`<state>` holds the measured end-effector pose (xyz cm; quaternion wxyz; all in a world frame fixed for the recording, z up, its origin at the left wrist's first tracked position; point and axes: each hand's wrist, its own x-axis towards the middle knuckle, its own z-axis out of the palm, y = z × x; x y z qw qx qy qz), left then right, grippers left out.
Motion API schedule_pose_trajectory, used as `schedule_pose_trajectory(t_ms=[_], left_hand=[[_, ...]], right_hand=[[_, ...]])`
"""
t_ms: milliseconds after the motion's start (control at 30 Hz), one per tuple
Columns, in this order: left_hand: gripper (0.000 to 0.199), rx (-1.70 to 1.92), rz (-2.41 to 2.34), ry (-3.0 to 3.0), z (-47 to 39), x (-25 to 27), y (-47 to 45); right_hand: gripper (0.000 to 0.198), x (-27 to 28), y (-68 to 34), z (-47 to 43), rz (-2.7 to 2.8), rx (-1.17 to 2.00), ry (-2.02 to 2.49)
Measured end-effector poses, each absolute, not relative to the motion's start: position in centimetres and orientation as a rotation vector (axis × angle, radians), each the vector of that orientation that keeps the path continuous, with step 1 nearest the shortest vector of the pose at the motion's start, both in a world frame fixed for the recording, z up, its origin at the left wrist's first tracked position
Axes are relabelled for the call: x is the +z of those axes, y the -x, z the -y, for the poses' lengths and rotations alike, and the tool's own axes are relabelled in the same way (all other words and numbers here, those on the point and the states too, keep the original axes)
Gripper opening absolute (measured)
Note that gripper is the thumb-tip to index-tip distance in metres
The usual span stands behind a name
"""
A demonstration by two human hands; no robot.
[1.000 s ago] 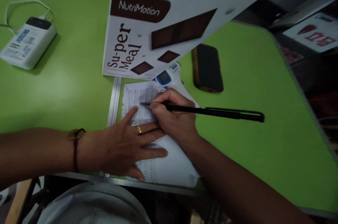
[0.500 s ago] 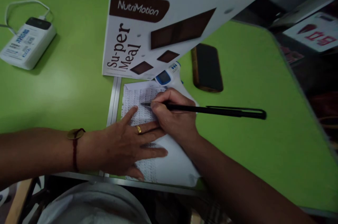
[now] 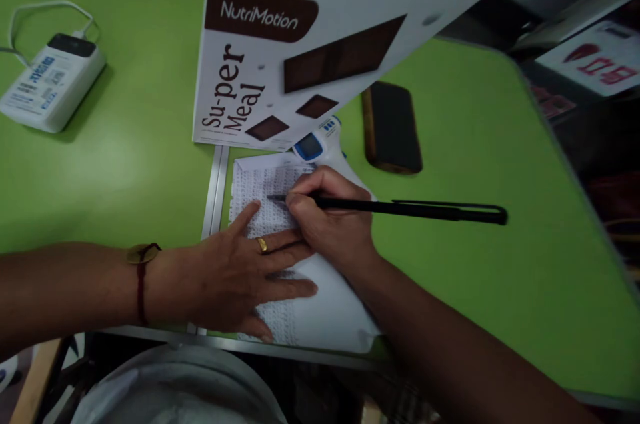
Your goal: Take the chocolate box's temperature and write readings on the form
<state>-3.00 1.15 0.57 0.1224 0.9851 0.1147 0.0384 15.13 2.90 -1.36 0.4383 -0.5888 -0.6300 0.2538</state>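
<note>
A sheet of paper (image 3: 330, 304) lies on the green table, its left part covered in dense rows of handwriting. Flat across it, fingers spread, rests my left hand (image 3: 250, 271), with a gold ring and a dark red cord at the wrist. My right hand (image 3: 333, 217) is closed round a long black pen (image 3: 410, 209). The pen's tip meets the written part, just above my left fingertips, and its clip end points right. My left fingers touch the side of my right hand. Behind my right hand, a white and blue handheld thermometer (image 3: 320, 141) lies partly hidden.
A large white NutriMotion box (image 3: 260, 71) stands right behind the paper. To its right lies a dark phone (image 3: 393, 127) in a brown case. A white device (image 3: 53, 81) with a cable sits at the left. A metal seam (image 3: 215, 191) crosses the green table (image 3: 500, 291).
The pen's far end has tipped very slightly, while its tip stays at about the same spot. My left hand has not moved. The view has shifted a little.
</note>
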Motion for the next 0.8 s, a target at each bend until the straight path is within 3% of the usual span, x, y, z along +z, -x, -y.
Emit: schedule_pose_trajectory(t_ms=[800], left_hand=[[0.070,0.099,-0.335,-2.889,-1.13,0.41,3.02]], right_hand=[[0.015,-1.76,-15.32,-2.92,1.550,0.600,1.457]])
